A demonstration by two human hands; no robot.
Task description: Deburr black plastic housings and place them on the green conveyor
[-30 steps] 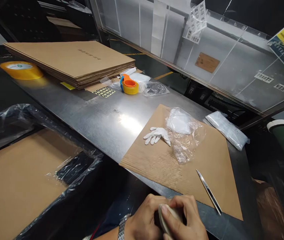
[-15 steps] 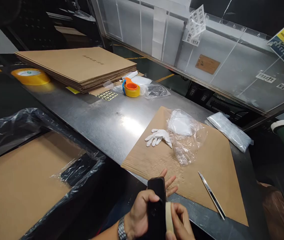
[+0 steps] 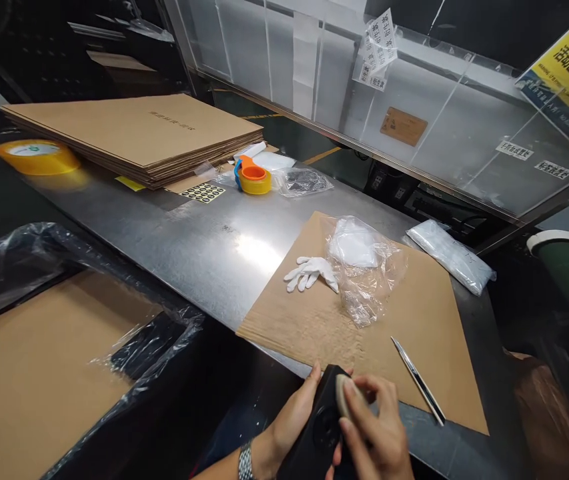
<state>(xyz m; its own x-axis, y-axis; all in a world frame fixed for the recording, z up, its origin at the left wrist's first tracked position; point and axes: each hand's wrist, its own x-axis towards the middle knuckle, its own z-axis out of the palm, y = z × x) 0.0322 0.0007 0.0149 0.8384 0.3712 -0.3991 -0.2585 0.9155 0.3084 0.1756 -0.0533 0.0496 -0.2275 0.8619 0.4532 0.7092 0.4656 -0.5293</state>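
Low in the head view, my left hand point(image 3: 287, 423) is wrapped round a black oblong object point(image 3: 314, 427) with a dark round detail on its face. I cannot tell its exact kind. My right hand point(image 3: 381, 423) pinches a small beige pad point(image 3: 342, 395) and presses it to the object's upper right edge. Beyond my hands lies a flat brown cardboard sheet point(image 3: 424, 320). On it are a white glove point(image 3: 311, 273), a crumpled clear plastic bag point(image 3: 364, 293) with white material in it, and a utility knife point(image 3: 418, 380) to the right.
A stack of cardboard point(image 3: 134, 133) stands on the metal table point(image 3: 189, 247) at the far left, beside a roll of yellow tape point(image 3: 39, 160). Near it sit a tape dispenser point(image 3: 254, 179) and a sticker sheet point(image 3: 203, 193). A plastic-wrapped packet point(image 3: 451, 257) lies at the right edge.
The black object has tilted to the right in my left hand. The beige pad has moved up onto its upper edge, with my right hand further over it. My view has shifted slightly right.
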